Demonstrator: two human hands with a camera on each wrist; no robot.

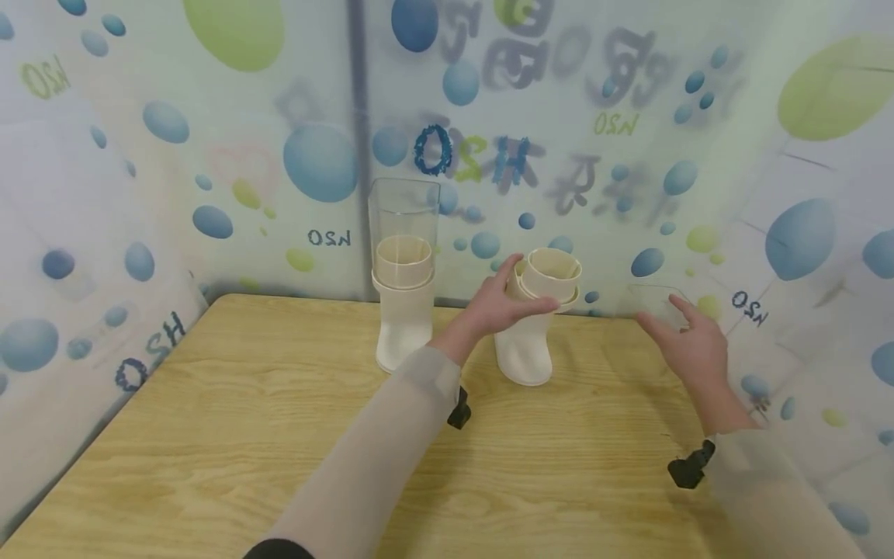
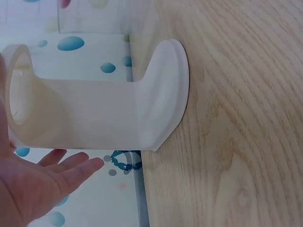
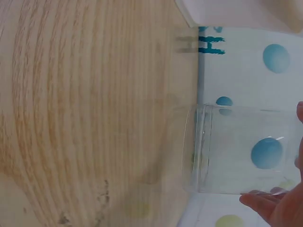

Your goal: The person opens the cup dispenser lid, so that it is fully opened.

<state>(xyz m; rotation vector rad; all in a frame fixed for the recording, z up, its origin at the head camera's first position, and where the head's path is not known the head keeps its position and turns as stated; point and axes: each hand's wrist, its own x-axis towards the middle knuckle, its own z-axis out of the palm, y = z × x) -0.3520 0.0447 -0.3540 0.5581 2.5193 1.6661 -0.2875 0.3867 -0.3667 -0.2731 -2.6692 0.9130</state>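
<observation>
A white boot-shaped stand [image 1: 525, 353] rests on the wooden table, with a ring-like cup at its top. Around that upper rim my left hand [image 1: 499, 301] spans, thumb across the front and index finger behind; its other fingers [image 2: 78, 172] extend loosely beside the shaft. To the right, my right hand [image 1: 698, 345] holds a clear plastic container [image 3: 241, 149] between thumb and fingers, near the table's back edge. Left of my left hand, a matching white stand [image 1: 405, 318] carries another clear container [image 1: 405, 206] upright over its top ring.
The wooden table [image 1: 230, 435] meets a pale curtain wall [image 1: 265, 256] printed with blue and green dots at its back edge. Similar printed sheets hang at both sides. Black wrist cameras [image 1: 459, 409] sit at both cuffs.
</observation>
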